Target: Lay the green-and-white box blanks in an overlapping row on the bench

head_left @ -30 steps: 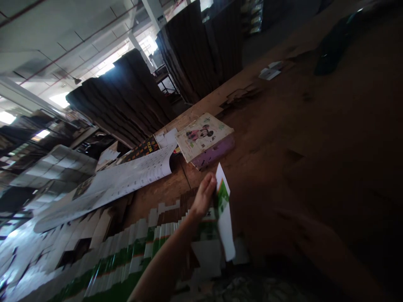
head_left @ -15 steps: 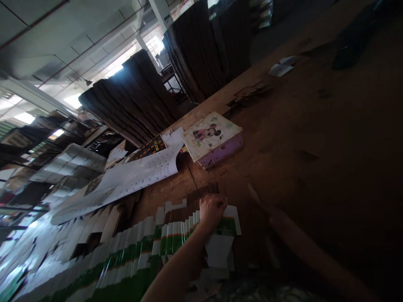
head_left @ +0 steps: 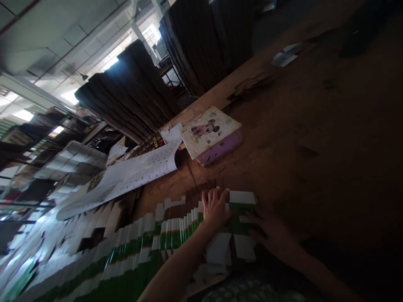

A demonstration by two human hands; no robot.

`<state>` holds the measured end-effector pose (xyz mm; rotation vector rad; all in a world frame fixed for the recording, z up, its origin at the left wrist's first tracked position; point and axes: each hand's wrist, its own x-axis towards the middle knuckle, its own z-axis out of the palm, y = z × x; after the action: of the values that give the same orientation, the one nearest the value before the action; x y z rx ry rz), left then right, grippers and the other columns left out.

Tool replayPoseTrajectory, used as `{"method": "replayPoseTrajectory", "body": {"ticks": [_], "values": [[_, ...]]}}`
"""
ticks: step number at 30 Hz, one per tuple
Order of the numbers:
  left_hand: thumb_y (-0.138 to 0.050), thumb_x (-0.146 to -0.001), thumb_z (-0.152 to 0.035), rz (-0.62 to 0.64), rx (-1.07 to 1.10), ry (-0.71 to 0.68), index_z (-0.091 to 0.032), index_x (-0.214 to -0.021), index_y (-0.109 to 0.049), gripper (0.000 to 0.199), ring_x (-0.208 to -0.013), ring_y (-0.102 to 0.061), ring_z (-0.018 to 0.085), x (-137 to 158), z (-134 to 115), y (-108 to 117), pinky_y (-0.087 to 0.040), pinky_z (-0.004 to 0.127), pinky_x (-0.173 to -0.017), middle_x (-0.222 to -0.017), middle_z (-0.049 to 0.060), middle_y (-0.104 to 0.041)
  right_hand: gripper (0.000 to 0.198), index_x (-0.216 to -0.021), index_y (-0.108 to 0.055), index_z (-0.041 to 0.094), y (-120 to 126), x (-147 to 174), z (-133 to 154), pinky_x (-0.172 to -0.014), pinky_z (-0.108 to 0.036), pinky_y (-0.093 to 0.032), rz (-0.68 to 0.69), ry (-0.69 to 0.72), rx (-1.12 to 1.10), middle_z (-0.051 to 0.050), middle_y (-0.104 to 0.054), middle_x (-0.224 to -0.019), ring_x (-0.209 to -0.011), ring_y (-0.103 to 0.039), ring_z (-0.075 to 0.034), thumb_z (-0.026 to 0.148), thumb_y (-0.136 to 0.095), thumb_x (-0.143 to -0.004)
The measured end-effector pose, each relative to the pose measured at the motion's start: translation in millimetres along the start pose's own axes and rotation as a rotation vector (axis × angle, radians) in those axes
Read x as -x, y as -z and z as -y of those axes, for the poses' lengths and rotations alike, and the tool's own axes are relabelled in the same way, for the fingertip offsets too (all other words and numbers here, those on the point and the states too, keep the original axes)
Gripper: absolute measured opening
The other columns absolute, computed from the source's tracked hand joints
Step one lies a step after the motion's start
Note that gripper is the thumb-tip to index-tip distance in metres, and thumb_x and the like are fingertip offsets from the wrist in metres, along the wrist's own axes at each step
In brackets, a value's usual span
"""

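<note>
Flat-folded green and white cartons (head_left: 176, 230) with an orange stripe stand in a long overlapping row on the brown table. My left hand (head_left: 215, 207) rests at the right end of that row, fingers spread over the carton edges. Just right of it, a single green and white carton (head_left: 244, 224) lies with its white flaps showing. My right hand (head_left: 269, 230), dim and slightly blurred, reaches over this carton's right side with fingers stretched out. Whether the fingertips press on it is hard to make out.
A box with a cartoon-mouse cover (head_left: 209, 130) and purple side sits farther back on the table (head_left: 283, 138). Left of it lies a long curling printed sheet (head_left: 141, 167). Tall dark stacks of sheets (head_left: 126, 96) rise behind. A small white carton piece (head_left: 286, 55) lies far right.
My right hand has moved in from the lower right to the carton beside my left hand. My left hand's fingers have spread from a curled pose. A green and white carton now shows farther right.
</note>
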<state>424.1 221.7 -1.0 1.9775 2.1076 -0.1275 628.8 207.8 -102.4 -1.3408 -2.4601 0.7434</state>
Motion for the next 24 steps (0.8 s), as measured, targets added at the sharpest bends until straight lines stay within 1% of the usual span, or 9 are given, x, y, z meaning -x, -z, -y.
{"method": "replayPoseTrajectory", "body": {"ticks": [5, 7, 9, 12, 14, 16, 18, 21, 24], "values": [[-0.066, -0.079, -0.038, 0.048, -0.002, -0.032, -0.034, -0.135, -0.042, 0.062, -0.130, -0.036, 0.029, -6.8, -12.1, -9.9, -0.008, 0.063, -0.112, -0.137, 0.005, -0.046, 0.062, -0.128, -0.059, 0.023, 62.5, 35.4, -85.8, -0.094, -0.063, -0.040, -0.143, -0.163, 0.301, -0.018, -0.051, -0.139, -0.131, -0.038, -0.044, 0.025, -0.055, -0.067], [-0.068, -0.077, -0.035, 0.053, 0.038, -0.032, -0.034, -0.134, -0.044, 0.062, -0.130, -0.037, 0.028, -10.4, -14.9, -12.0, -0.008, 0.063, -0.113, -0.136, 0.005, -0.047, 0.062, -0.126, -0.062, 0.020, 88.6, 40.8, -91.7, -0.088, -0.059, -0.046, -0.118, -0.249, 0.268, -0.019, -0.056, -0.132, -0.124, -0.047, -0.043, 0.023, -0.052, -0.064], [-0.067, -0.077, -0.036, 0.058, 0.126, -0.020, -0.033, -0.136, -0.041, 0.065, -0.130, -0.037, 0.028, -14.6, -13.8, -8.4, -0.008, 0.061, -0.113, -0.136, 0.005, -0.048, 0.056, -0.123, -0.063, 0.021, 112.4, 31.5, -64.5, -0.082, -0.049, -0.053, -0.015, -0.280, 0.059, -0.016, -0.064, -0.123, -0.111, -0.060, -0.037, 0.027, -0.050, -0.069], [-0.052, -0.087, -0.038, 0.024, 0.316, 0.060, -0.031, -0.139, -0.037, 0.054, -0.129, -0.039, 0.025, -19.5, -4.8, 9.4, -0.020, 0.054, -0.112, -0.137, 0.005, -0.049, 0.048, -0.121, -0.063, 0.023, 134.1, 1.4, 20.5, -0.088, -0.037, -0.051, 0.096, -0.164, -0.396, -0.010, -0.070, -0.114, -0.105, -0.064, -0.028, 0.044, -0.045, -0.082], [-0.037, -0.094, -0.037, -0.045, 0.354, 0.100, -0.031, -0.133, -0.045, 0.039, -0.127, -0.041, 0.023, -19.9, 2.7, 23.4, -0.024, 0.050, -0.111, -0.133, 0.004, -0.051, 0.046, -0.103, -0.070, 0.020, 133.2, -15.4, 72.2, -0.079, -0.032, -0.053, 0.259, -0.066, -0.651, -0.008, -0.074, -0.097, -0.091, -0.069, -0.024, 0.050, -0.039, -0.087], [-0.040, -0.094, -0.041, -0.098, 0.252, 0.098, -0.029, -0.119, -0.055, 0.031, -0.124, -0.042, 0.025, -18.0, 7.1, 30.3, -0.016, 0.055, -0.112, -0.126, 0.004, -0.055, 0.053, -0.080, -0.073, 0.018, 121.3, -20.2, 90.8, -0.067, -0.030, -0.054, 0.465, -0.020, -0.723, -0.007, -0.075, -0.077, -0.074, -0.070, -0.023, 0.053, -0.033, -0.089], [-0.049, -0.090, -0.039, -0.093, 0.162, 0.045, -0.027, -0.114, -0.058, 0.028, -0.122, -0.042, 0.026, -16.2, 5.8, 26.1, -0.011, 0.057, -0.112, -0.123, 0.005, -0.057, 0.054, -0.080, -0.073, 0.019, 106.2, -10.7, 67.9, -0.069, -0.035, -0.054, 0.412, -0.115, -0.585, -0.009, -0.075, -0.082, -0.077, -0.070, -0.026, 0.055, -0.033, -0.087], [-0.048, -0.089, -0.022, -0.027, 0.151, -0.141, -0.026, -0.130, -0.049, 0.041, -0.126, -0.039, 0.023, -19.2, -5.7, 7.8, -0.017, 0.050, -0.113, -0.131, 0.006, -0.054, 0.059, -0.110, -0.068, 0.019, 97.8, 22.3, -10.1, -0.089, -0.055, -0.048, -0.081, -0.355, -0.192, -0.017, -0.064, -0.123, -0.113, -0.058, -0.039, 0.062, -0.044, -0.076], [-0.043, -0.089, -0.015, 0.053, 0.161, -0.252, -0.025, -0.127, -0.054, 0.041, -0.119, -0.047, 0.022, -26.5, -16.5, -1.6, -0.021, 0.047, -0.111, -0.123, 0.005, -0.061, 0.067, -0.121, -0.061, 0.015, 115.0, 49.9, -66.1, -0.086, -0.058, -0.051, -0.214, -0.543, -0.121, -0.023, -0.064, -0.118, -0.112, -0.058, -0.042, 0.063, -0.045, -0.077]]}}
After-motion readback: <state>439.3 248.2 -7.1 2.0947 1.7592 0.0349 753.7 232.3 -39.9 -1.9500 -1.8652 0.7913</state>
